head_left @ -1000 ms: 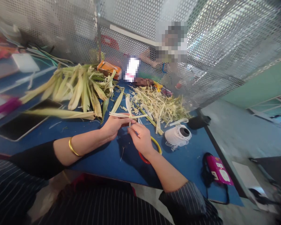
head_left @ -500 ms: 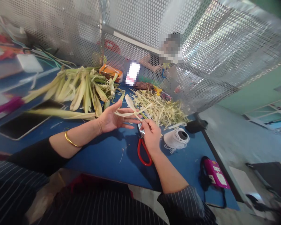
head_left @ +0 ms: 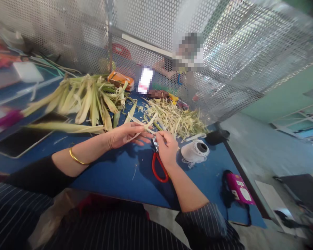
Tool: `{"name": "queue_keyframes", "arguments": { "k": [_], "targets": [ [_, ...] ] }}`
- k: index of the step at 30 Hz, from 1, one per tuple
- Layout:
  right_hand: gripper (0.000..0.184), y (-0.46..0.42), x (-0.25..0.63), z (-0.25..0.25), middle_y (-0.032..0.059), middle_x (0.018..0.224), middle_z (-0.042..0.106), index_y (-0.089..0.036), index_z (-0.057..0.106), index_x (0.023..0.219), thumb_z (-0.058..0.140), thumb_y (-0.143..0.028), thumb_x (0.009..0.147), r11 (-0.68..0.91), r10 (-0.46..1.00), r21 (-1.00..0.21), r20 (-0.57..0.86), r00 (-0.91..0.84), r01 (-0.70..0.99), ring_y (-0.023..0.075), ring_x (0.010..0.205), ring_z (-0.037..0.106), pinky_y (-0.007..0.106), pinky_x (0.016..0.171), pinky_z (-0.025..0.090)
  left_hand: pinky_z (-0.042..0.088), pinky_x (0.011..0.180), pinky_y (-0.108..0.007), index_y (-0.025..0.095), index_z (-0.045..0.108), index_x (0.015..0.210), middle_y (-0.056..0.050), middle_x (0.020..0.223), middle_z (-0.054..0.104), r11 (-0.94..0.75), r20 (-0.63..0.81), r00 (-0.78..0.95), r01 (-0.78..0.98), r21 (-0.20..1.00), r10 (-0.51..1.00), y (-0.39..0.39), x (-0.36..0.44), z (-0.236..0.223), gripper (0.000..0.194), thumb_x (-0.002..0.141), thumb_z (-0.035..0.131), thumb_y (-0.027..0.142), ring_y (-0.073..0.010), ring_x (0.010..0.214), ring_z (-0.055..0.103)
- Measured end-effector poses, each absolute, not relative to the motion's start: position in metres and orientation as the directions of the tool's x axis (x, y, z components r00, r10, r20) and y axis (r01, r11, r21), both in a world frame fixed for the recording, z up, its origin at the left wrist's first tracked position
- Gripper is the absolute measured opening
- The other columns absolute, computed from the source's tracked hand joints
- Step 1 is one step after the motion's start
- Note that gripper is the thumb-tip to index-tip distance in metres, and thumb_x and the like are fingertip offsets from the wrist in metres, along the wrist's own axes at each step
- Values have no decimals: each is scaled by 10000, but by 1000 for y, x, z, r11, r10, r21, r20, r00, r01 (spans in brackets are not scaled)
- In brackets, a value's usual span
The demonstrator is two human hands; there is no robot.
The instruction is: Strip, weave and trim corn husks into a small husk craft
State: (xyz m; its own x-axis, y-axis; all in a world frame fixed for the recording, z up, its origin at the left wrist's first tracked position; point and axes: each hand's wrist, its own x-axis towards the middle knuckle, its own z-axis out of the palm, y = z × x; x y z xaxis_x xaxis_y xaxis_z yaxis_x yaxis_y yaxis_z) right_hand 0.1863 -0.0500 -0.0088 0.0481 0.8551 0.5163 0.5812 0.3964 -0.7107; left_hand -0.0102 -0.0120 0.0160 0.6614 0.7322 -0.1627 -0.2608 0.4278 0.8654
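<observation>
A small cross of pale corn husk strips point(head_left: 152, 120) is held between my two hands above the table. My left hand point(head_left: 127, 134), wearing a gold bangle, has its thumb and forefinger at the centre of the cross, while its other fingers stretch out loosely underneath. My right hand point(head_left: 167, 147) pinches the end of one strip on the near right side. Under and beside the right hand lie scissors with red handles point(head_left: 159, 171), partly covered by it. Just right of that hand stands a spool of white string point(head_left: 191, 152).
A heap of shredded husk point(head_left: 182, 119) lies behind my hands. Whole corn husks point(head_left: 86, 100) are piled at left, near a dark tablet point(head_left: 15, 140). A lit phone point(head_left: 145, 80) stands before a perforated metal screen point(head_left: 151, 27). A magenta box point(head_left: 240, 188) sits at right.
My left hand opened with its fingers spread half a second ago, then closed its thumb and forefinger at the cross. My right hand shifted right, and the cross turned. More of the scissors now shows.
</observation>
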Motion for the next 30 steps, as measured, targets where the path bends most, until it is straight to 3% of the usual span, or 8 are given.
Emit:
{"name": "queue_keyframes", "arguments": {
  "k": [5, 16, 17, 19, 21, 23, 27, 30],
  "targets": [
    [148, -50, 185, -13, 27, 828, 722, -208, 668, 830, 564, -272, 914, 484, 777, -468, 618, -118, 739, 183, 821, 649, 347, 838, 441, 504, 608, -204, 114, 715, 1005, -103, 842, 750, 408, -299, 392, -234, 882, 870, -15, 4, 2, 344, 813, 708, 399, -120, 687, 681],
    [274, -56, 177, -12, 9, 650, 600, -189, 593, 675, 531, -272, 929, 605, 729, -263, 563, -390, 752, 145, 667, 543, 337, 790, 396, 442, 483, -220, 99, 690, 837, -43, 671, 692, 150, -117, 160, -212, 966, 980, -16, 16, -14, 237, 734, 764, 299, -83, 481, 559],
    [288, -57, 176, -11, 10, 645, 589, -186, 592, 660, 530, -279, 926, 613, 734, -285, 550, -398, 737, 145, 666, 535, 344, 798, 392, 438, 473, -220, 98, 691, 836, -46, 687, 695, 154, -120, 166, -210, 965, 979, -16, 17, -14, 229, 739, 757, 294, -82, 478, 556],
    [315, -56, 177, -9, 9, 644, 586, -186, 608, 655, 525, -322, 927, 561, 808, -482, 493, -321, 673, 144, 662, 532, 338, 776, 397, 435, 455, -224, 93, 688, 831, -51, 691, 694, 194, -158, 186, -193, 962, 970, -16, 17, -12, 211, 747, 748, 277, -87, 468, 561],
    [332, -53, 181, -8, 9, 671, 600, -192, 657, 720, 516, -410, 927, 400, 915, -767, 364, -172, 501, 144, 676, 544, 311, 721, 411, 442, 451, -228, 89, 681, 828, -48, 660, 685, 259, -223, 203, -169, 951, 953, -18, 15, -6, 194, 751, 743, 256, -95, 453, 568],
    [350, -47, 186, -8, 5, 695, 607, -198, 689, 796, 542, -501, 891, 189, 982, -943, 185, -43, 272, 138, 661, 541, 286, 650, 408, 461, 462, -231, 82, 683, 817, -52, 648, 684, 304, -269, 247, -118, 945, 931, -20, 14, -1, 196, 746, 749, 253, -103, 455, 584],
    [307, -39, 190, -11, -30, 638, 577, -192, 645, 685, 713, -486, 743, -29, 999, -999, -30, 31, -25, 86, 533, 448, 249, 554, 370, 517, 516, -251, 87, 705, 872, -80, 712, 715, 292, -279, 421, 36, 956, 863, -25, 14, 0, 258, 731, 763, 295, -140, 524, 650],
    [213, -40, 187, -11, -44, 605, 569, -189, 653, 672, 733, -380, 721, -22, 1000, -998, -22, 3, -54, 78, 512, 463, 240, 540, 381, 527, 530, -253, 108, 710, 904, -97, 762, 732, 261, -284, 478, 116, 958, 831, -28, 15, -3, 267, 764, 729, 334, -155, 573, 677]
  ]
}}
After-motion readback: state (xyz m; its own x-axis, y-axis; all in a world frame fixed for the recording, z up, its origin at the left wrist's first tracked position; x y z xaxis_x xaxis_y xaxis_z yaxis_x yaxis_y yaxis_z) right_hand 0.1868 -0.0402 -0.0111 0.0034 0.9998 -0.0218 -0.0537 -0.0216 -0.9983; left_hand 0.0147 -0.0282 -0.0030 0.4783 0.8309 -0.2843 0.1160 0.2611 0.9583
